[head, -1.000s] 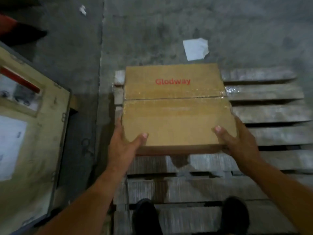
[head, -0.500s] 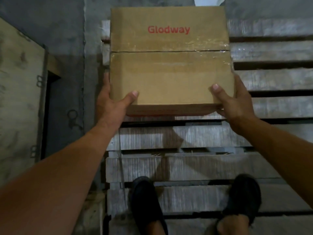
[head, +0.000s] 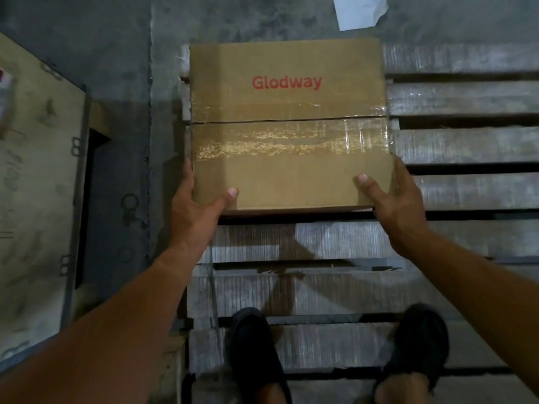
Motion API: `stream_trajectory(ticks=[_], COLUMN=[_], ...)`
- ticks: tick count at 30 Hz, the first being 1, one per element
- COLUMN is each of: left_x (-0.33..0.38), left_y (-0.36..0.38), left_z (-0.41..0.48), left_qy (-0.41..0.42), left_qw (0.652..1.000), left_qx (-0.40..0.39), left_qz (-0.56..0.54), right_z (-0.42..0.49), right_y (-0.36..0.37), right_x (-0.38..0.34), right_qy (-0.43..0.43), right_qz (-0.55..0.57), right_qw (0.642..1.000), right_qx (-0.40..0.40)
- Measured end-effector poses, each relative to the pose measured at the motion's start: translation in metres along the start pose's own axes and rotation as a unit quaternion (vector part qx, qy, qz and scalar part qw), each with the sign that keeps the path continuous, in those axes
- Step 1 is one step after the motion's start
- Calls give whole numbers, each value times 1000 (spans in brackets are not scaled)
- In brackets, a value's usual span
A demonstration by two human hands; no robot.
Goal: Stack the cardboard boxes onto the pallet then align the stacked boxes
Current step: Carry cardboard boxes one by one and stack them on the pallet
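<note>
The box [head: 288, 135] hides most of the fingers of the left hand [head: 195, 208] and the right hand [head: 399, 205]. The pallet [head: 466, 147] under the box is hidden too. Past the hands, a white paper [head: 361, 10] is cut off by the top edge.

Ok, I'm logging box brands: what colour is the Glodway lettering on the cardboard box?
Red, atop the brown cardboard box; the head view shows it best.

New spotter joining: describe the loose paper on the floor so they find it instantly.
Find the wooden pallet, then the Glodway cardboard box at its far left corner. Just beyond the box lies the paper scrap, the only white thing on the grey concrete.
</note>
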State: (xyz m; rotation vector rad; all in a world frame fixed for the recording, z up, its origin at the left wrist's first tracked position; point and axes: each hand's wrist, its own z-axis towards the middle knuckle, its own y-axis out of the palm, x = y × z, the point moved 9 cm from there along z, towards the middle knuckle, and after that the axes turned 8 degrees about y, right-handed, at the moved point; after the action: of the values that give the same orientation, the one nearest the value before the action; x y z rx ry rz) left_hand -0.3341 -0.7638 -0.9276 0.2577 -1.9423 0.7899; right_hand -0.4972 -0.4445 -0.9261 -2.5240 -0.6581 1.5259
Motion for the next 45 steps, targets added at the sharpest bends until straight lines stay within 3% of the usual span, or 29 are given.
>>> stream_trajectory(ticks=[8,12,17,24,31,38,45], left_x=[18,94,222,408,548,600,602], left_y=[-4,-11,38,207,418,618,769], left_z=[-3,-7,12,-40,-181,-334,-452], left_qy=[-20,115,270,409,514,550,559], left_qw=[995,968,901,840,776,716,661], left_qx=[-8,6,-60,-162,-279,-375,-457], left_qz=[99,225,335,317,237,209,206], right_z=[-6,-22,-37,-88,-169,-263,-304], right_y=[-5,-46,-155,-361,-583,-758,-853], right_x=[-11,-39,-96,-141,-89,28,131], right_qy=[26,49,10,28,116,207,280], right_qz=[-69,-147,-152,-165,-110,-48,18], right_qw=[997,979,957,897,837,802,749], right_qx=[26,130,247,410,523,558,600])
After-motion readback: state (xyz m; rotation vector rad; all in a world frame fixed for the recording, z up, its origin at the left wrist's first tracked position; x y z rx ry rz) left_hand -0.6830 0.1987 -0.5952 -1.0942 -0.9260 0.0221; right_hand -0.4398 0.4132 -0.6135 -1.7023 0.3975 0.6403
